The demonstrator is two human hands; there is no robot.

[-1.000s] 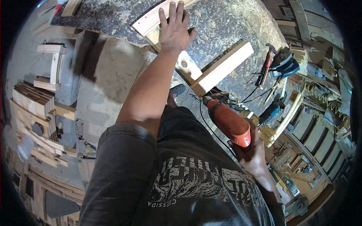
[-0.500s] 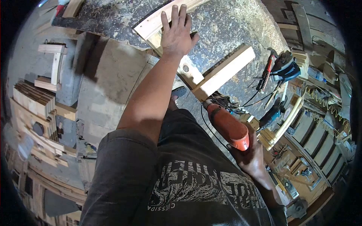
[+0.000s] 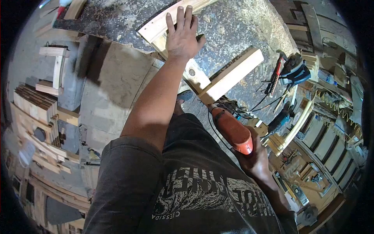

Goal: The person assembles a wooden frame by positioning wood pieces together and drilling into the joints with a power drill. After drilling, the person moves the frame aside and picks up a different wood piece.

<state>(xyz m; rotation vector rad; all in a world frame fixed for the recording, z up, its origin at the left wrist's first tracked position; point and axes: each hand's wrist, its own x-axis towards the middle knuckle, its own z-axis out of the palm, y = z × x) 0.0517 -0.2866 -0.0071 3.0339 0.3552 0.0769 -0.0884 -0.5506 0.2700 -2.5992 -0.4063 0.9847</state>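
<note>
My left hand [image 3: 183, 43] lies flat with fingers spread on a wooden frame, over the corner where a long board [image 3: 157, 25] meets a crosspiece [image 3: 198, 74] with a dark knot. A thicker wooden beam [image 3: 233, 76] joins the crosspiece's near end and extends up to the right. My right hand [image 3: 257, 158] is wrapped round the rear of an orange power drill [image 3: 233, 130]. The drill's front end is against or very close to the near end of the beam; the bit itself cannot be made out.
The frame lies on a worn, paint-spotted worktable [image 3: 230, 31] with wood shavings at its far right. A red-handled hammer [image 3: 278, 72], a blue-black power tool [image 3: 298, 74] and cables lie on the right. Stacked boards [image 3: 35, 105] stand on the left.
The drill and my right hand have shifted slightly left. The frame's near end has moved very little, and my left hand stays in place.
</note>
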